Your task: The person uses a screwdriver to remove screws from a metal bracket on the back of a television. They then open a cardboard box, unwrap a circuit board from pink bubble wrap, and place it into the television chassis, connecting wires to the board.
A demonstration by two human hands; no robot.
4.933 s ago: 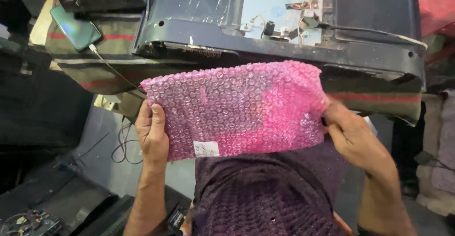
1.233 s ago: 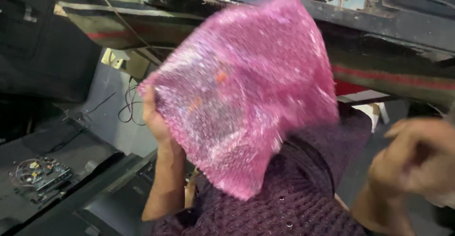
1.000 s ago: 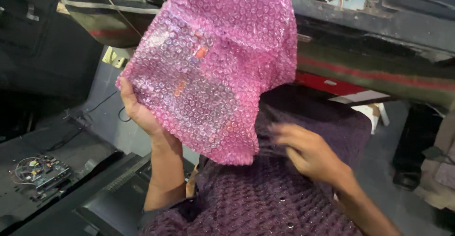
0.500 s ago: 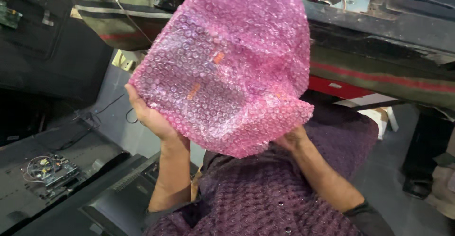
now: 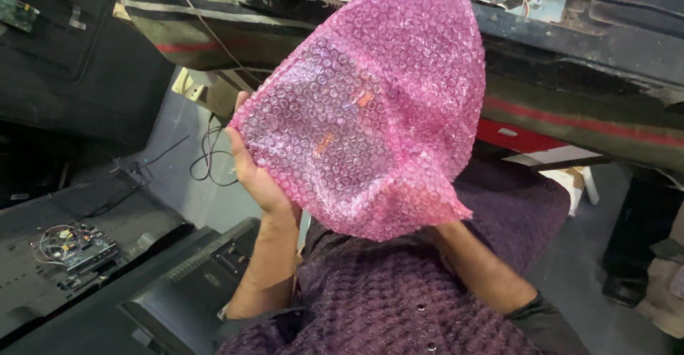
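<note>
So your right hand has gone from out in the open to under the pink bubble-wrap bag point(image 5: 370, 105), and only the forearm shows below its lower edge, so I can't tell if it's gripping anything in there. Looks like you're reaching into the bag's mouth. Your left hand point(image 5: 256, 173) is cupped around the bag's left edge, holding it up in front of the dismantled TV chassis point(image 5: 570, 34). The bag's long axis runs roughly vertical, tilted right, closed corner up, mouth down toward your purple knit sweater point(image 5: 399, 298).
</note>
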